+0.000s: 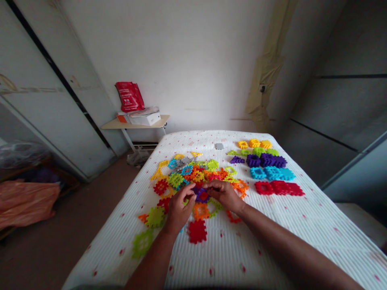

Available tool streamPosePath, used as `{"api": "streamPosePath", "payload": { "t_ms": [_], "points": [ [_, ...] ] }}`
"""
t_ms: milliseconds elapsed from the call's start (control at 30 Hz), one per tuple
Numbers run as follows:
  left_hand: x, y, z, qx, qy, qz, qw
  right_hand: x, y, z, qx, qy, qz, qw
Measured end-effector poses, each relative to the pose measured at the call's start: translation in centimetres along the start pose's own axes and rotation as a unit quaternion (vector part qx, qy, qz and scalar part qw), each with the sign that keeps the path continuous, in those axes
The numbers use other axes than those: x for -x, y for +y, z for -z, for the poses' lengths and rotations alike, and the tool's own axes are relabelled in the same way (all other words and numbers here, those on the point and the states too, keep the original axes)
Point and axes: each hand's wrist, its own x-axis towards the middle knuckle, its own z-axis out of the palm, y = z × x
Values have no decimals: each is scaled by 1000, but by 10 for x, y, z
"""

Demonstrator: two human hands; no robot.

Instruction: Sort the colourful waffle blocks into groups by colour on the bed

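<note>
A pile of colourful plastic waffle blocks [193, 175] lies in the middle of a white bedspread [272, 237]. My left hand [178, 207] and my right hand [223, 194] meet over its near edge. Both pinch a joined purple and red block piece [202, 195] between their fingertips. An orange block [200, 210] lies just under the hands, a red block [197, 231] closer to me, and green blocks [142, 243] sit at the near left.
Sorted rows of blocks lie at the right: yellow [254, 143], green [256, 152], purple [266, 160], blue [272, 173] and red [279, 188]. A single grey block [219, 146] sits beyond the pile. A small side table [136, 124] with a white box and red bag stands by the wall.
</note>
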Motion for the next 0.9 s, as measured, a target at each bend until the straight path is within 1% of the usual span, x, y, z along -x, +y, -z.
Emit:
{"api": "streamPosePath", "payload": {
  "t_ms": [133, 233, 300, 367, 433, 533, 633, 800, 867, 900],
  "points": [
    [-1, 2, 0, 20, -20, 18, 999, 0, -2, -2, 38, -16, 25, 999],
    [-2, 3, 0, 33, -26, 20, 999, 1, -9, -2, 111, -2, 46, 993],
    [-2, 2, 0, 54, -14, 29, 998, 3, -16, -4, 193, -2, 77, 978],
    [-2, 1, 1, 83, 5, 44, 996, 6, -22, -7, 273, -15, 105, 956],
    [-2, -1, 1, 107, 19, 57, 992, 8, -26, -12, 336, -27, 115, 934],
    [-1, -3, 0, 124, 30, 68, 990, 8, -27, -18, 401, -35, 116, 908],
    [0, -6, -1, 136, 38, 77, 987, 6, -27, -24, 436, -34, 114, 892],
    [0, -5, -1, 134, 31, 82, 987, 4, -31, -31, 459, -36, 109, 881],
    [1, -5, 0, 126, 30, 77, 989, 1, -34, -24, 460, -48, 105, 881],
    [1, -6, 0, 122, 33, 73, 989, -2, -36, -16, 459, -51, 102, 881]
  ]
}}
